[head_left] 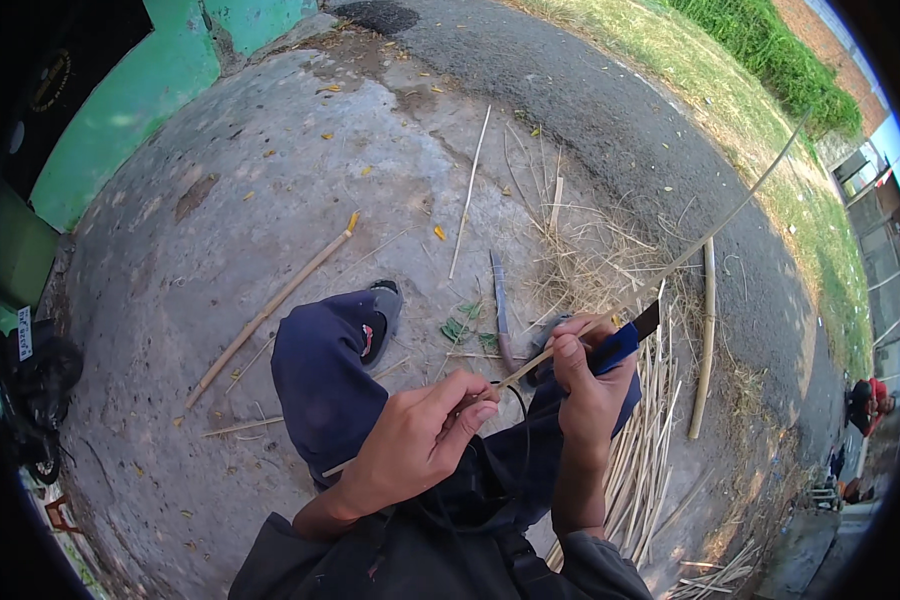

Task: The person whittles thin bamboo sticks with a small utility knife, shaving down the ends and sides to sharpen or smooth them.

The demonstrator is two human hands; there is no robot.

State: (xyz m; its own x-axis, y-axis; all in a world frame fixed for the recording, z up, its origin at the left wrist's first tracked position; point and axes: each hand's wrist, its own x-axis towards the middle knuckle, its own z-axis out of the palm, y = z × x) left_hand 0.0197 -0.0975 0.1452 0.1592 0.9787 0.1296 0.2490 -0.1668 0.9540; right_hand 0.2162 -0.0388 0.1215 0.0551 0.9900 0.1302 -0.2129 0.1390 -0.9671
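A long, thin bamboo strip [676,262] runs from in front of my body up to the far right. My left hand [420,428] pinches its near end between thumb and fingers. Farther along, my right hand [588,385] is closed round the strip, thumb on top. By the right fingers sits a bright blue wrap [615,350] with a dark, flat blade-like piece [648,320] sticking out; how it is held is partly hidden. A long knife [499,290] lies on the ground ahead, its handle toward me, beside some green leaves [458,328].
Split bamboo strips [638,460] lie piled at my right, beside a bamboo pole [705,340]. Shavings [595,255] are heaped beyond my foot. Another pole [270,308] lies to the left. A parked motorcycle [32,390] stands far left; another person [868,405] is far right.
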